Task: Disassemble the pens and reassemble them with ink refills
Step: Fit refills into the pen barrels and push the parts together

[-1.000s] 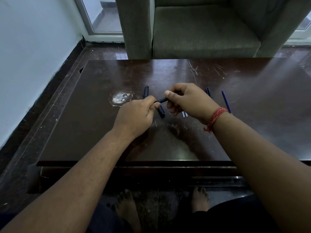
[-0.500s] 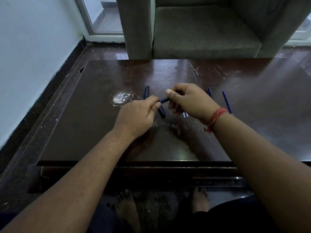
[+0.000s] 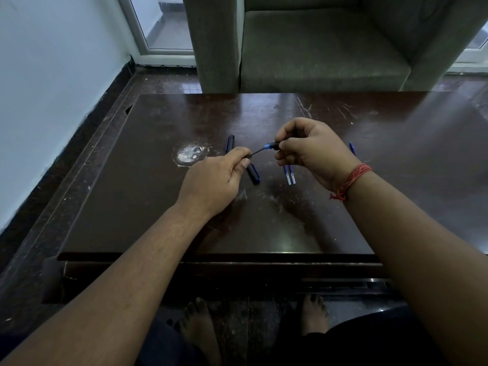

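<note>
My left hand (image 3: 216,178) grips a dark pen barrel, mostly hidden in the fist. My right hand (image 3: 309,151) pinches the pen's tip section (image 3: 272,146), which shows a blue collar. A thin dark refill (image 3: 257,152) spans the gap between the two hands. On the brown table (image 3: 158,207) lie another dark blue pen (image 3: 230,143) behind my left hand, a pen part (image 3: 253,174) just under it, two blue refills (image 3: 289,175) side by side below my right hand, and one blue piece (image 3: 352,148) partly hidden behind my right wrist.
A white scuffed patch (image 3: 188,154) marks the table left of the pens. A grey armchair (image 3: 317,48) stands right behind the table's far edge. A white wall (image 3: 52,88) runs along the left. My bare feet (image 3: 200,326) rest under the near edge.
My hands have drawn apart: the right hand has pulled the tip section to the right and up, exposing the thin refill coming out of the barrel in my left hand.
</note>
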The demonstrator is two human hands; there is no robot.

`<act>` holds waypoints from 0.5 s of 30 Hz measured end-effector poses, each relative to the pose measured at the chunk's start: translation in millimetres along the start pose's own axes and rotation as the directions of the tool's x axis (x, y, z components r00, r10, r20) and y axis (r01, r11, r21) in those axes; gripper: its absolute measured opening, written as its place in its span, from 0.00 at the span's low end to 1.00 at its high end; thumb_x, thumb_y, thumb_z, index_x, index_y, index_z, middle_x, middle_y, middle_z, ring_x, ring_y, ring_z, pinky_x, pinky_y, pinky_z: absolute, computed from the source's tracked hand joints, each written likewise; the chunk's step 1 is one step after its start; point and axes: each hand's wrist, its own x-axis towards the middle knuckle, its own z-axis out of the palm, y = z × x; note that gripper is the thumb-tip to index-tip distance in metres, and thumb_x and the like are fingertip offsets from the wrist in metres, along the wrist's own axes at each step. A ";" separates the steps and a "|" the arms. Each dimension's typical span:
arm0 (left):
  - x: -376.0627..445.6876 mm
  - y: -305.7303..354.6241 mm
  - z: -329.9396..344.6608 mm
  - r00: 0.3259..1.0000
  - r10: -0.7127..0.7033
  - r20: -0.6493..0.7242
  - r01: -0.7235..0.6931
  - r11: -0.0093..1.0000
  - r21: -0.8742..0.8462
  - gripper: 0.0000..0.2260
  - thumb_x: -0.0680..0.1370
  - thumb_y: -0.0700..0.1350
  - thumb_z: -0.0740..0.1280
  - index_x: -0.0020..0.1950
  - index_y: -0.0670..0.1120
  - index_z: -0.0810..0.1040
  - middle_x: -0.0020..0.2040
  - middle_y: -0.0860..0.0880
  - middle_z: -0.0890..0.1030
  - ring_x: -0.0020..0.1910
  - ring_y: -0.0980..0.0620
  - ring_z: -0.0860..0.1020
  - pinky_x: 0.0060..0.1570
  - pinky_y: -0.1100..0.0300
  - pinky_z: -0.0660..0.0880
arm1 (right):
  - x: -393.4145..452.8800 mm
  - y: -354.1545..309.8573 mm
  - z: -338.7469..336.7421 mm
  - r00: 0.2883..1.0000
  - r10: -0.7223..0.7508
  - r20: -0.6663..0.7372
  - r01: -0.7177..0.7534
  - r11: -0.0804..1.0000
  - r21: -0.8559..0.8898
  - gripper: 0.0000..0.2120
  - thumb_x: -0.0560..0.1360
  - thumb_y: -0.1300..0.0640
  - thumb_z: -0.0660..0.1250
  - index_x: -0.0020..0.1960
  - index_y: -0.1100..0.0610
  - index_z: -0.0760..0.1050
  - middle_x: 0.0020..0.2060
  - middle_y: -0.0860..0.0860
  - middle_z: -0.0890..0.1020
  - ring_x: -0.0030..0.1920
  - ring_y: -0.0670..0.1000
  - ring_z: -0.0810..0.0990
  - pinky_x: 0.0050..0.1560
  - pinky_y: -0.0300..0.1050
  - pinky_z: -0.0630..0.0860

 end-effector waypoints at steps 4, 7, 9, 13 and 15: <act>-0.8 -0.6 -1.0 0.999 -0.018 -0.032 0.018 1.000 -0.012 0.13 0.84 0.52 0.56 0.63 0.53 0.77 0.29 0.57 0.72 0.28 0.56 0.72 0.27 0.62 0.64 | 1.4 0.2 -5.6 0.999 0.012 -0.050 -0.013 1.000 -0.001 0.08 0.77 0.69 0.62 0.46 0.58 0.76 0.43 0.56 0.82 0.37 0.50 0.82 0.43 0.48 0.82; -0.7 -2.8 -1.7 0.995 -0.055 -0.079 0.053 0.998 -0.029 0.12 0.84 0.51 0.57 0.61 0.53 0.77 0.29 0.56 0.72 0.28 0.54 0.73 0.28 0.59 0.66 | 3.8 2.2 -10.5 0.988 0.035 -0.150 -0.028 0.998 0.053 0.05 0.77 0.66 0.63 0.47 0.58 0.74 0.43 0.57 0.83 0.37 0.51 0.82 0.40 0.46 0.81; 0.2 -5.3 -1.6 0.991 -0.085 -0.105 0.081 0.996 -0.043 0.11 0.84 0.51 0.57 0.60 0.52 0.77 0.28 0.57 0.71 0.27 0.56 0.70 0.28 0.60 0.63 | 4.6 6.5 -10.7 0.973 0.017 -0.230 -0.020 1.000 -0.010 0.03 0.76 0.65 0.66 0.46 0.58 0.73 0.42 0.57 0.83 0.39 0.53 0.82 0.40 0.46 0.80; 1.2 -7.9 -0.2 0.982 -0.130 -0.134 0.124 0.991 -0.054 0.12 0.84 0.50 0.56 0.61 0.51 0.76 0.30 0.57 0.72 0.28 0.57 0.70 0.28 0.61 0.62 | 1.7 13.3 4.9 0.961 -0.181 -0.210 0.034 0.830 -0.556 0.04 0.74 0.60 0.68 0.44 0.58 0.73 0.37 0.50 0.79 0.38 0.50 0.79 0.39 0.39 0.77; 1.1 -8.0 0.2 0.980 -0.141 -0.141 0.134 0.989 -0.057 0.11 0.84 0.50 0.56 0.61 0.51 0.76 0.30 0.57 0.71 0.28 0.57 0.70 0.28 0.60 0.63 | -0.3 15.8 19.7 0.970 -0.216 -0.113 0.084 0.730 -0.679 0.04 0.75 0.60 0.67 0.44 0.58 0.72 0.39 0.52 0.78 0.40 0.53 0.78 0.41 0.47 0.79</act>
